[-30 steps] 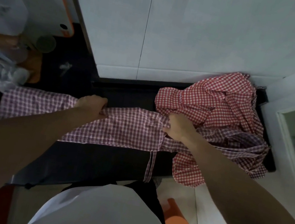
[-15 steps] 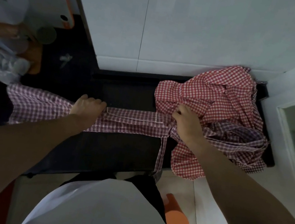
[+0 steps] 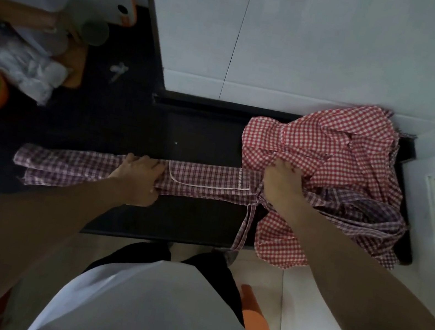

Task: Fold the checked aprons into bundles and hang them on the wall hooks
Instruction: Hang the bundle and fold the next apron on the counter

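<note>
One view only, head cam, wide-angle. Scene is seen from above, aimed steeply down and fwd at a dark counter (image 3: 201,133) close below; wall fills the top of frame, wearer's torso is seen at bottom centre.

Folded narrower since a second ago: purple checked apron (image 3: 207,182) now a slim band along the black counter (image 3: 204,136), white-piped pocket turned face up. Left hand (image 3: 137,177) flattened, pressing that band left of the pocket. Right hand (image 3: 283,182) shifted up against the red apron heap (image 3: 337,157)
</note>
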The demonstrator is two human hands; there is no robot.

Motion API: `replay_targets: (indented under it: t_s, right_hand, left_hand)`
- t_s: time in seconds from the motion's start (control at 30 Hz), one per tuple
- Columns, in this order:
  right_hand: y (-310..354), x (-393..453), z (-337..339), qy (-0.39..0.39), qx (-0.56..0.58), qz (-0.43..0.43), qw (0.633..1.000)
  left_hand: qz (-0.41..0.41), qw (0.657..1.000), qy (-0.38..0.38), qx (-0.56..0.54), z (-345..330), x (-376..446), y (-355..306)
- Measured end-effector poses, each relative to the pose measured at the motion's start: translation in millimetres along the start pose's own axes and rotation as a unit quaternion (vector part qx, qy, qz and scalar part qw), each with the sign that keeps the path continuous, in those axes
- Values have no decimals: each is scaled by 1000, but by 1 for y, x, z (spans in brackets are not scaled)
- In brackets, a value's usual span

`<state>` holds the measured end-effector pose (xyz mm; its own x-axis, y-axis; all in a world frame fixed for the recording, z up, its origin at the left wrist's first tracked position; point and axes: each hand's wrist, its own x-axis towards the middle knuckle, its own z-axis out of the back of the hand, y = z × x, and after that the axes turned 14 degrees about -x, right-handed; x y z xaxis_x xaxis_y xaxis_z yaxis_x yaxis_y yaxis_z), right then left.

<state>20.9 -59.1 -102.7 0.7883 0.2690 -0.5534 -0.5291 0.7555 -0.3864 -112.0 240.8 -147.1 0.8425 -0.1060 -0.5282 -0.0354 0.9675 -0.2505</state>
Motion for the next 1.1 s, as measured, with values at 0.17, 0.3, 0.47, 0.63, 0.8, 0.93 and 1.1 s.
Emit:
replay_targets:
  t_s: [0.17, 0.3, 0.47, 0.63, 0.8, 0.93, 1.1]
  right_hand:
    - [35, -13, 40, 43, -141, 27, 989]
    - [77, -15, 48, -177, 124, 140, 966]
    - [105, -8, 18, -12, 314, 174, 933]
    - [118, 1, 17, 12, 237, 149, 960]
    - [126, 6, 11, 17, 223, 99, 970]
    - [125, 10, 12, 41, 236, 107, 965]
    - [129, 9, 12, 35, 229, 101, 968]
  left_hand:
    - [19, 998, -12, -53, 7, 0, -2]
    - [31, 996, -28, -76, 5, -1, -3]
    - [125, 988, -63, -66, 7, -8, 8]
    - [346, 924, -35, -159, 11, -19, 45]
    - [440, 872, 0, -215, 19, -26, 61]
    - [420, 902, 59, -88, 29, -36, 65]
    - [428, 898, 37, -91, 26, -36, 69]
